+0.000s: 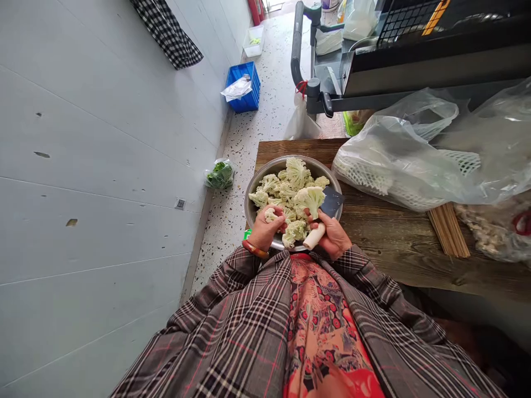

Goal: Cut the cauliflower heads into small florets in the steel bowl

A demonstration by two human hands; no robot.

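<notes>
A steel bowl (251, 182) full of cauliflower florets (286, 190) stands at the near left end of the wooden table. Over its left side, my left hand (265, 229) has its fingers closed on a small cauliflower floret (271, 214). My right hand (334, 237) grips a knife with a pale handle (314, 236) and a broad dark blade (332, 201). The same hand also pinches a larger cauliflower floret (310, 200) by its stem, beside the blade. Fingers partly hide where the knife and stem are held.
Clear plastic bags with foam netting (410, 160) lie right of the bowl, near wooden sticks (448, 231) on the table (385, 237). A dark cart (415, 77) stands beyond. On the floor by the left wall are bagged greens (220, 174) and a blue crate (249, 99).
</notes>
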